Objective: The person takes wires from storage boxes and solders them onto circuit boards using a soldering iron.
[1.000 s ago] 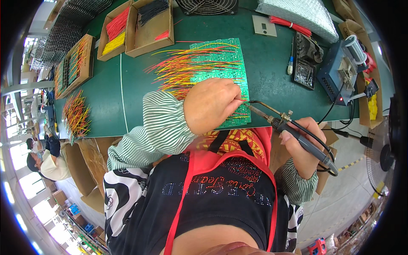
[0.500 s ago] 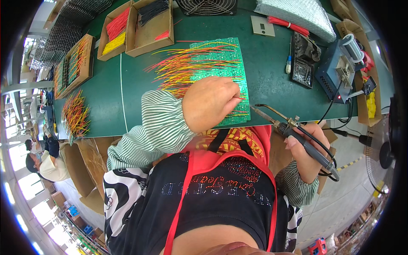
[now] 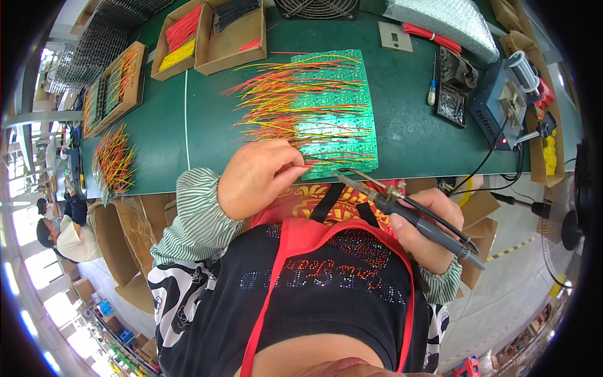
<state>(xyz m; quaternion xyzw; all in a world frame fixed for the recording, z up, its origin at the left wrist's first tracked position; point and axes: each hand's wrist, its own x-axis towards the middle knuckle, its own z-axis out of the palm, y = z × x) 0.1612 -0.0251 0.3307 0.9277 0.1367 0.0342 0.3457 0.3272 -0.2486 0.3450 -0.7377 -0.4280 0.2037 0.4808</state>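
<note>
A green bench (image 3: 411,135) carries circuit boards (image 3: 342,95), cardboard trays (image 3: 221,66) and a blue soldering station (image 3: 488,118).

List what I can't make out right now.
Head view:
Left hand: palm hidden by its back; fingertip contact too small to confirm.
Green circuit boards: left parts covered by red and yellow wires; solder joints too small.
Right hand: fingers partly hidden behind the soldering iron.
Black grille: cut off by the upper edge.
</note>
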